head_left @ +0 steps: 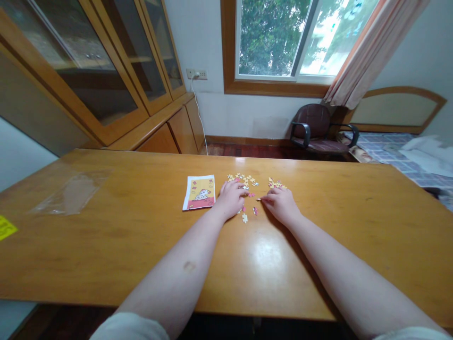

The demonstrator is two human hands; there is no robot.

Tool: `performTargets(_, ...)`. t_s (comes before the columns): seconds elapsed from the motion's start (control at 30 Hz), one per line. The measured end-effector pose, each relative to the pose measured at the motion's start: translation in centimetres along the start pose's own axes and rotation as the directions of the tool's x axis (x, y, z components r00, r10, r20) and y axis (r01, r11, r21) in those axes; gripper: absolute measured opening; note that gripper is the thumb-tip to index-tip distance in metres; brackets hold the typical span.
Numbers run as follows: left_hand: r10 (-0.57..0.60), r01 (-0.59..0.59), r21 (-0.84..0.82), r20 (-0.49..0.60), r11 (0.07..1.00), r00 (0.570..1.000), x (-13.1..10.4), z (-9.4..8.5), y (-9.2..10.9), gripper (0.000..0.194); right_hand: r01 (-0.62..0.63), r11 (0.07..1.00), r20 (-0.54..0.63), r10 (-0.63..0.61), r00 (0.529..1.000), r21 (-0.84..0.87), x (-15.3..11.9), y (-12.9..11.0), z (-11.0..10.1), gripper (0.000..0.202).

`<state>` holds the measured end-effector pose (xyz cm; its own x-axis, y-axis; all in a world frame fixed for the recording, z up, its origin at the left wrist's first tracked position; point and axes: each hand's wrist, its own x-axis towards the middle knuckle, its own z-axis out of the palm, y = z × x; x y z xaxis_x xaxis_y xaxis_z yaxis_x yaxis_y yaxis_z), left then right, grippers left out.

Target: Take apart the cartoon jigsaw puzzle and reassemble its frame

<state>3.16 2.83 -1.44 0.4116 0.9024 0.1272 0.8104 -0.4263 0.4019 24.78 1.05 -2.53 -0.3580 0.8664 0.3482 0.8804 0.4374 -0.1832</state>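
Note:
Small jigsaw pieces lie in the middle of the wooden table. My left hand [232, 198] rests among them, palm down, fingers slightly spread and bent over some pieces that they partly hide. To its right, my right hand [282, 204] is closed in a pinch, with a small puzzle piece [258, 199] at its fingertips. Between the hands is a pink piece [251, 194]. Nearer to me lie a pale piece [245, 218] and a pink-and-white piece [255, 211]. A picture card [200, 192] showing a white cartoon animal on yellow and pink lies left of my left hand.
Loose yellowish pieces [249, 179] form a group beyond my left hand, and another pile [275, 183] lies behind my right. A clear plastic bag [76, 191] is on the left of the table [141, 255]. Beyond stand a cabinet [141, 113] and an armchair [314, 127].

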Motion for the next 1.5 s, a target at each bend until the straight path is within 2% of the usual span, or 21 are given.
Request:
performTargets(0.07, 0.049, -0.049, -0.005, 0.03, 0.999, 0.998, -0.1, 0.0, 0.0, 0.042, -0.002, 1.0, 0.017, 0.002, 1.0, 0.01, 0.0, -0.1, 0.1, 0.017)
performTargets(0.23, 0.135, -0.135, -0.014, 0.111, 0.991, 0.985, -0.4, -0.2, 0.3, 0.043, 0.082, 0.993, 0.033, -0.085, 0.996, 0.085, 0.0, -0.7, -0.4, 0.023)
performTargets(0.33, 0.134, -0.133, -0.015, 0.131, 0.991, 0.982, -0.4, -0.3, 0.5, 0.041, 0.157, 0.973, 0.026, -0.164, 0.986, 0.167, -0.2, -1.0, -1.1, 0.022)
performTargets(0.5, 0.07, -0.072, 0.017, 0.103, 0.997, 0.992, -0.3, 0.0, 0.2, 0.043, 0.28, 0.913, 0.091, -0.319, 0.943, 0.297, -0.3, -1.5, -1.8, 0.023)
performTargets(0.63, -0.013, 0.009, 0.057, 0.054, 0.998, 0.998, -0.1, 0.0, 0.1, 0.042, 0.273, 0.914, 0.125, -0.322, 0.939, 0.3, -0.3, -1.5, -1.8, 0.026)
performTargets(0.73, -0.049, 0.048, 0.055, 0.026, 0.997, 0.998, 0.0, 0.0, 0.0, 0.041, 0.229, 0.939, 0.142, -0.271, 0.952, 0.258, -0.2, -1.4, -1.6, 0.028)
performTargets(0.83, -0.017, 0.016, 0.028, 0.015, 0.999, 1.0, 0.0, 0.0, 0.0, 0.042, 0.18, 0.967, 0.138, -0.206, 0.969, 0.183, -0.2, -1.2, -1.4, 0.029)
performTargets(0.97, 0.083, -0.083, -0.003, 0.063, 0.997, 0.995, -0.1, 0.2, 0.0, 0.041, 0.15, 0.982, 0.09, -0.16, 0.983, 0.111, -0.2, -1.2, -1.4, 0.035)
performTargets(1.07, 0.097, -0.098, 0.005, 0.086, 0.995, 0.992, -0.1, 0.4, -0.1, 0.041, 0.242, 0.949, 0.1, -0.266, 0.959, 0.203, -0.4, -1.7, -2.0, 0.031)
performTargets(1.17, 0.046, -0.047, 0.024, 0.053, 0.999, 0.998, -0.1, 0.5, -0.3, 0.04, 0.352, 0.878, 0.166, -0.419, 0.893, 0.323, -0.5, -2.6, -2.6, 0.03)
performTargets(1.23, 0.008, -0.009, 0.035, 0.02, 0.999, 1.0, 0.0, 0.5, -0.3, 0.038, 0.364, 0.864, 0.2, -0.448, 0.871, 0.349, -0.6, -2.9, -2.7, 0.034)
performTargets(1.33, -0.03, 0.031, 0.026, -0.017, 0.999, 0.999, 0.1, 0.5, -0.3, 0.037, 0.347, 0.874, 0.204, -0.429, 0.88, 0.341, -0.7, -2.8, -2.5, 0.033)
performTargets(1.5, -0.06, 0.059, -0.014, -0.137, 0.998, 0.989, 0.3, 0.3, -0.4, 0.037, 0.3, 0.901, 0.108, -0.348, 0.931, 0.312, -0.5, -1.9, -1.5, 0.02)
